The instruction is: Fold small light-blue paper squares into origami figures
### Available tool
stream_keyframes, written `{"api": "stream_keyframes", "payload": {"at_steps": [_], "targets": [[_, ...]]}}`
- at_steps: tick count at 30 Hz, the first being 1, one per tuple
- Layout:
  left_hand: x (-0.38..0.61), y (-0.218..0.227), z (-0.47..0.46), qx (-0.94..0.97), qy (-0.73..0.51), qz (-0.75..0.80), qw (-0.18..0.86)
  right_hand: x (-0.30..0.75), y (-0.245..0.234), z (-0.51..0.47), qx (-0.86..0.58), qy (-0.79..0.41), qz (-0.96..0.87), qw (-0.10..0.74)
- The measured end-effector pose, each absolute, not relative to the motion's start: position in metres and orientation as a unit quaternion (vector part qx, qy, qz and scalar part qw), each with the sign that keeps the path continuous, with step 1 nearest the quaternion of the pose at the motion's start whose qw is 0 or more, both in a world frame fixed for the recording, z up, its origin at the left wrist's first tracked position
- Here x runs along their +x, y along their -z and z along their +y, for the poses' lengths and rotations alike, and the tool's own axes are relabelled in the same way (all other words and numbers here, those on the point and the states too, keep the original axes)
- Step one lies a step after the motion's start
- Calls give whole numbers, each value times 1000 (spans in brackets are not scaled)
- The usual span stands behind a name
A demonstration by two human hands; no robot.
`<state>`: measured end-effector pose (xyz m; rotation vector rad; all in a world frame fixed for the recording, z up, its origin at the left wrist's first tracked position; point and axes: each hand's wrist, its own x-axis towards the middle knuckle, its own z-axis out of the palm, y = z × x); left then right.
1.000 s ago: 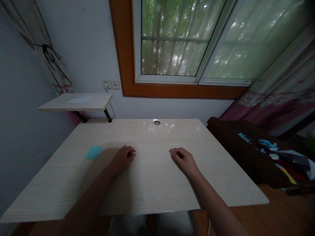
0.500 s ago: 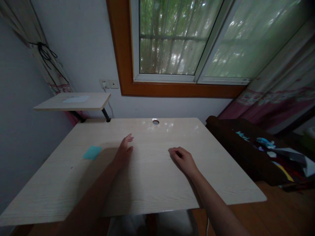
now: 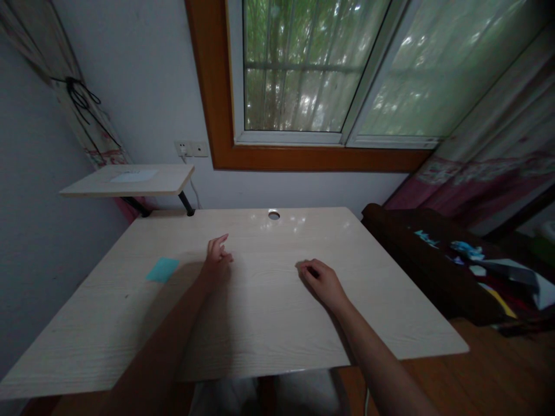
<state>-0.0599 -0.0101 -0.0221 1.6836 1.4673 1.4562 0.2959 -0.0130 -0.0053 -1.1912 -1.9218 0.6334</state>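
My left hand (image 3: 215,257) is raised slightly off the pale wooden desk (image 3: 260,312), its fingers stretched forward and apart, holding nothing. A small teal square of paper (image 3: 162,269) lies flat on the desk to the left of that hand, apart from it. My right hand (image 3: 323,280) rests on the desk at centre right with its fingers curled under; nothing shows inside them.
A round cable hole (image 3: 273,215) sits near the desk's far edge. A small raised shelf (image 3: 128,180) with a sheet on it stands at the far left corner. A dark sofa (image 3: 437,266) with coloured clutter lies to the right. A window fills the wall ahead.
My left hand has lifted from its curled rest on the desk and opened its fingers, moving a little forward. My right hand has stayed in place.
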Motion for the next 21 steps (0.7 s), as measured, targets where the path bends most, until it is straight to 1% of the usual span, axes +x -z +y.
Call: {"api": "stream_keyframes", "payload": {"at_steps": [2,5,7,10,12,15,21], "targets": [[-61,20,-15,585,-521,559,272,296,5,-13,-465,-247,-757,387],[-61,17,-18,582,-474,574,326,296,5,-13,-459,-244,-764,382],[-60,18,-17,619,-454,572,290,296,3,-14,-458,-243,-766,379],[-56,20,-12,677,-444,561,174,296,2,-14,-462,-241,-766,376],[-54,22,-11,696,-438,554,127,295,1,-14,-465,-241,-766,373],[-55,22,-13,691,-450,555,108,295,0,-14,-465,-241,-768,368],[-66,15,-20,623,-488,600,118,294,0,-15,-457,-242,-770,373]]}}
